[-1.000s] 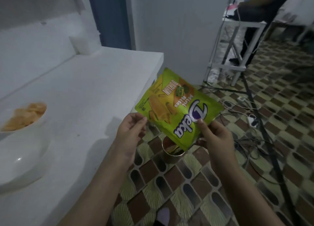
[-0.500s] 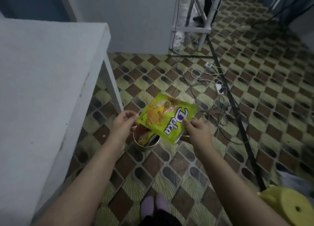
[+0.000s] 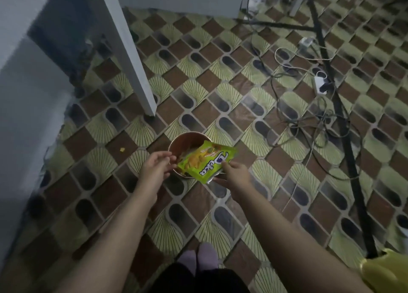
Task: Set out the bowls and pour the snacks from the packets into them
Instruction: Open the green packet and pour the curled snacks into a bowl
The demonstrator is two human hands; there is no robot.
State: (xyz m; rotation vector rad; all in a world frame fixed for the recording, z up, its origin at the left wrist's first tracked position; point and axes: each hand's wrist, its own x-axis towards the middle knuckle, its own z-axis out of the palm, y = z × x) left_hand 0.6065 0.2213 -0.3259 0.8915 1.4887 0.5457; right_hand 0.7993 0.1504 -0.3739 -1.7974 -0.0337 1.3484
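A green snack packet with purple lettering lies tilted over a round metal container that stands on the patterned floor. My right hand grips the packet's near right end from below. The fingertips of my left hand pinch its left corner at the container's rim. Some wrapper-like scraps show inside the container, partly hidden by the packet. No bowl is in view.
A white table leg and the table's edge are at the left. Tangled cables, a power strip and a black stand leg cross the floor at right. A yellow object sits bottom right. My socked feet are below.
My view swung down from the tabletop to the floor. Both hands lowered the packet from beside the table onto the round container.
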